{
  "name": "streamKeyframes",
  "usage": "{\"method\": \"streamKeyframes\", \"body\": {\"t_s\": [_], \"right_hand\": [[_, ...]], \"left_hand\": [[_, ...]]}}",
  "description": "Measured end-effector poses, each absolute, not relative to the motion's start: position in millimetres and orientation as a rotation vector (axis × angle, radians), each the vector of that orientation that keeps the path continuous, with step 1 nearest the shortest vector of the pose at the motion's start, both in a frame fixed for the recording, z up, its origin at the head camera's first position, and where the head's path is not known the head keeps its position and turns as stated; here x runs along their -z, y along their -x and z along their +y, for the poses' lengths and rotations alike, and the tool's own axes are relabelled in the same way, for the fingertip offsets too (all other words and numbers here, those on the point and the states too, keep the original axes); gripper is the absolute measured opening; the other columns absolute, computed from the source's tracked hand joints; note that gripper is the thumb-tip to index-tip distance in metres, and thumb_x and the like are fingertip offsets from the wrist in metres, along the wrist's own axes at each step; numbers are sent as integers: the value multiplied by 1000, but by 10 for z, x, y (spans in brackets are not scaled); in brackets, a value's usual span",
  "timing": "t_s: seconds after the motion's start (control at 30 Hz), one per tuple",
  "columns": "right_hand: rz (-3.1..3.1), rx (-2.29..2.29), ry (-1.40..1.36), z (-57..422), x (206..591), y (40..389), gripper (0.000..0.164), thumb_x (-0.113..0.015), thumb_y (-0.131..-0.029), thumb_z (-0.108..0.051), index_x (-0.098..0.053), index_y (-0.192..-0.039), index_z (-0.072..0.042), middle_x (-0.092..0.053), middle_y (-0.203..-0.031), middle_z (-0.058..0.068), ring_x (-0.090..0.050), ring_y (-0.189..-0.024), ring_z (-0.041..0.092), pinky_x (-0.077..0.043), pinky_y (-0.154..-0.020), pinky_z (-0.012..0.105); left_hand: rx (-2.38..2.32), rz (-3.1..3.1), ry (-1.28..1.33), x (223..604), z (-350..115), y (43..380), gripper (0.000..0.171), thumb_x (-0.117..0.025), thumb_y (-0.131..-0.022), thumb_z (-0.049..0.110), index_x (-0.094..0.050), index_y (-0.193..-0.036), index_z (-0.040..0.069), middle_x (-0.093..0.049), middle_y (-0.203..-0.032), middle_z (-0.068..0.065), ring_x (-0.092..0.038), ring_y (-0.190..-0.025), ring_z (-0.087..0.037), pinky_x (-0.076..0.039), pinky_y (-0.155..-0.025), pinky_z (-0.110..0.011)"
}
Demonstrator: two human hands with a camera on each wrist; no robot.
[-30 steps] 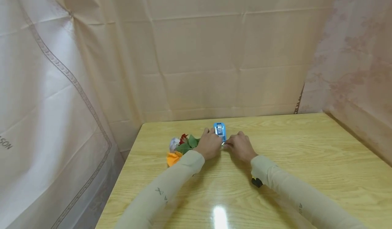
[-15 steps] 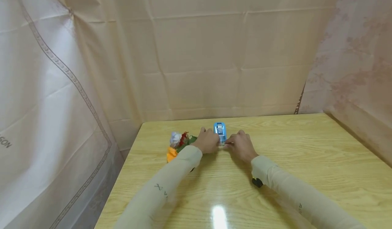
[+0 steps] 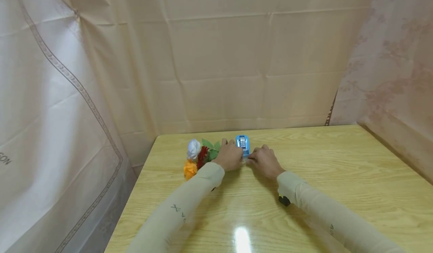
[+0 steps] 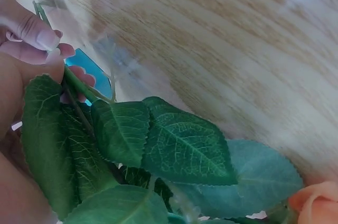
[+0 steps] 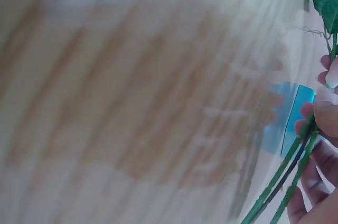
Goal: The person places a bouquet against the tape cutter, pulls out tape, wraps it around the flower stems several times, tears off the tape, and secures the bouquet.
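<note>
In the head view, my left hand (image 3: 229,157) holds a bunch of artificial flowers by their green stems. White (image 3: 194,149), red (image 3: 202,156) and orange (image 3: 190,169) blooms point left, with green leaves (image 3: 212,150) beside them. My right hand (image 3: 266,162) pinches the same stems close to the left fingertips. The right wrist view shows several bare stems (image 5: 285,176) running out below the right hand. In the left wrist view, large leaves (image 4: 179,145) cover part of the left palm. Just behind the fingertips lies a blue tape dispenser (image 3: 242,144), partly hidden by the left hand.
The hands work over a light wood table (image 3: 321,162), toward its back edge. Beige cloth (image 3: 216,68) hangs behind the table, with a pale cloth (image 3: 50,132) at the left and a patterned one (image 3: 395,76) at the right.
The flower bunch has turned in the left hand: the white bloom sits higher and the leaves show above the red one. The left hand shifted slightly left. The right hand has hardly moved.
</note>
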State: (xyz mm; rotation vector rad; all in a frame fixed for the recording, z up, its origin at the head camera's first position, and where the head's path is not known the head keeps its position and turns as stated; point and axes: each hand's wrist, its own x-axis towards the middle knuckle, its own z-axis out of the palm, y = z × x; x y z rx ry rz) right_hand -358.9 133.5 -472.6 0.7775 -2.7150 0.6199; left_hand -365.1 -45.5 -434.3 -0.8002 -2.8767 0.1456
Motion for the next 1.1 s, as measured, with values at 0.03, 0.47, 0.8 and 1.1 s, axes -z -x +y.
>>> {"method": "streamKeyframes", "body": {"t_s": [0.03, 0.47, 0.8, 1.1], "right_hand": [[-2719, -608, -781, 1334, 4723, 3585, 15, -77, -93, -22, -82, -100, -9, -75, -98, 5, -50, -83, 22, -36, -71, 38], [-2661, -661, -733, 1330, 4708, 3574, 14, -81, -90, -20, -82, -98, -9, -78, -94, 4, -50, -85, 23, -33, -77, 43], [-2628, -645, -699, 1324, 4693, 3605, 14, -86, -83, -24, -84, -94, -15, -77, -88, -1, -46, -82, 21, -32, -76, 43], [-2624, -634, -690, 1320, 4689, 3610, 15, -87, -82, -24, -84, -94, -15, -77, -90, -1, -45, -81, 20, -33, -76, 43]], "left_hand": [[-155, -2866, 798, 4345, -455, 3649, 34, -67, -99, 28, -61, -66, 22, -54, -66, 8, -45, -76, -17, -27, -81, -40], [-158, -2760, 799, 4366, -474, 3657, 27, -76, -90, 34, -67, -68, 22, -58, -66, 10, -48, -78, -16, -33, -84, -41], [-82, -2923, 791, 4348, -498, 3686, 30, -65, -102, 36, -71, -76, 23, -61, -75, 12, -45, -81, -17, -30, -82, -41], [-41, -2941, 779, 4363, -518, 3716, 24, -67, -100, 38, -79, -85, 23, -68, -79, 11, -45, -80, -16, -26, -80, -40]]}}
